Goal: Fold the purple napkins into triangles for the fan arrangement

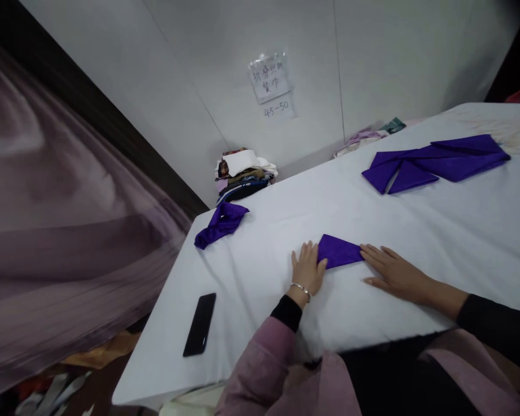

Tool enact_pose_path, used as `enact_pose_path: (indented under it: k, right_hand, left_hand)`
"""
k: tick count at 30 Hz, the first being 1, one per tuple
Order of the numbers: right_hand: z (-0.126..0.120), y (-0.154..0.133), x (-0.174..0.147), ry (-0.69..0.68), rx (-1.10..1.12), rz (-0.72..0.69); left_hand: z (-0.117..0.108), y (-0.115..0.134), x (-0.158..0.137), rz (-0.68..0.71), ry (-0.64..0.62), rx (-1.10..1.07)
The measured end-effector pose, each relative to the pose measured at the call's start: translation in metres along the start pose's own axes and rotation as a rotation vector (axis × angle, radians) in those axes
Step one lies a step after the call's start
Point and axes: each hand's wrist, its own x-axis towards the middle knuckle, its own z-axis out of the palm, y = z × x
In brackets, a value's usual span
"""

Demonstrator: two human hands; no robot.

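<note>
A folded purple cloth napkin (340, 252) lies flat on the white-covered table in front of me. My left hand (308, 268) rests at its left end, fingers stretched out, the thumb touching its edge. At the opposite end my right hand (397, 274) lies flat, fingertips on the narrow tip of the napkin. Neither hand grips the fabric. Farther off to the right are more purple cloths (468, 159), folded into strips and overlapping. Another purple cloth (222, 224), twisted into a loop shape, sits near the table's left far corner.
A black phone (200, 323) lies on the table's left part. Stacked folded clothes (245, 173) stand beyond the far edge, with more fabric (364, 138) along the wall. Handwritten paper signs (271, 84) hang on the wall. A pinkish curtain (69, 242) hangs at left.
</note>
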Motion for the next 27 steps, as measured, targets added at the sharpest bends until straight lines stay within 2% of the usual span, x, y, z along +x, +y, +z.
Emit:
enact_pose_path:
  k: [2,4,8,13,16,20,23,27]
  right_hand:
    - [0.0,0.0,0.001,0.002,-0.002,-0.002]
    - [-0.001,0.0,0.002,-0.013,-0.004,0.01]
    - [0.001,0.0,0.002,-0.05,0.034,0.041]
    - [-0.009,-0.004,0.008,-0.126,0.134,0.093]
    - [-0.032,-0.021,0.028,-0.167,0.201,0.155]
    - [-0.059,-0.06,0.074,-0.117,0.307,0.125]
    - [-0.056,-0.079,0.106,-0.141,0.382,0.135]
    - [-0.035,-0.073,0.119,-0.163,0.428,0.197]
  left_hand:
    - [0.004,0.019,0.012,0.15,0.025,0.025]
    - [0.01,0.033,0.026,0.225,0.023,0.059]
    - [0.023,0.036,0.043,0.213,-0.022,0.108]
    - [0.027,0.026,0.044,0.222,-0.018,0.129]
    - [0.029,0.022,0.046,0.229,-0.002,0.146]
    - [0.033,0.02,0.049,0.249,-0.003,0.129]
    - [0.035,0.021,0.052,0.257,-0.041,0.139]
    - [0.033,0.022,0.054,0.221,-0.094,0.144]
